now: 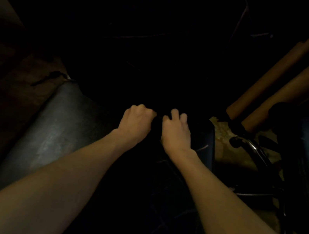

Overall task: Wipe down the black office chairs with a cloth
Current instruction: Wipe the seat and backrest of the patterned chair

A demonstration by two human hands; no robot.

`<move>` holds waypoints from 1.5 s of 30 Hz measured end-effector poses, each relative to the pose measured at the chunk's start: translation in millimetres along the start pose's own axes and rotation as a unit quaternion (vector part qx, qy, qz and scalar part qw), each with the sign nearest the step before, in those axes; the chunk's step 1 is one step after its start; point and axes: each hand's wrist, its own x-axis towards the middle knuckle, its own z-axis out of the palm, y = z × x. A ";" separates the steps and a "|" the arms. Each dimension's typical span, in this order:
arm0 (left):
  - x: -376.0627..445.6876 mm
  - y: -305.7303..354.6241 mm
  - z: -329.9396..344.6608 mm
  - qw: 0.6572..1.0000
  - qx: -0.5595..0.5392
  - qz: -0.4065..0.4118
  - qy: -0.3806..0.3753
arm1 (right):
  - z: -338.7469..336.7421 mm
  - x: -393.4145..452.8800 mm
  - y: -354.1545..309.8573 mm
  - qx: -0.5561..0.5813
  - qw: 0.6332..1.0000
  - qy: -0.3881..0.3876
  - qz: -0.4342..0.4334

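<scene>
Two bare hands meet at the far edge of the glossy black padded chair seat (48,136). The left hand (134,125) is curled into a loose fist and the right hand (175,134) has bent fingers; between them sits something dark, likely the cloth, though it is too dim to tell what either hand grips. Right of the seat stand a black metal chair frame (254,150) and brown wooden poles (278,80). How much wiping is done cannot be judged; the seat shows faint scuffs.
</scene>
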 end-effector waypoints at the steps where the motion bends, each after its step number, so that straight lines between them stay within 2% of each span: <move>1: -8.3 3.3 -1.2 1.000 -0.002 0.007 -0.002 | 0.2 -9.3 0.2 -0.001 1.000 0.003 -0.001; 15: -149.9 30.7 -27.0 0.995 -0.023 0.038 -0.085 | -10.7 -157.8 -28.2 0.003 0.999 -0.046 -0.021; 26: -266.6 66.7 -60.1 0.988 -0.026 0.025 -0.150 | -11.5 -277.9 -49.2 0.034 0.997 -0.061 -0.016; 36: -345.1 93.9 -51.6 0.987 -0.081 -0.012 -0.138 | -4.0 -354.3 -54.7 0.045 0.996 -0.082 -0.005; 45: -346.1 96.8 -43.2 0.988 -0.112 -0.032 -0.099 | 2.3 -355.6 -50.0 0.059 0.997 -0.050 -0.008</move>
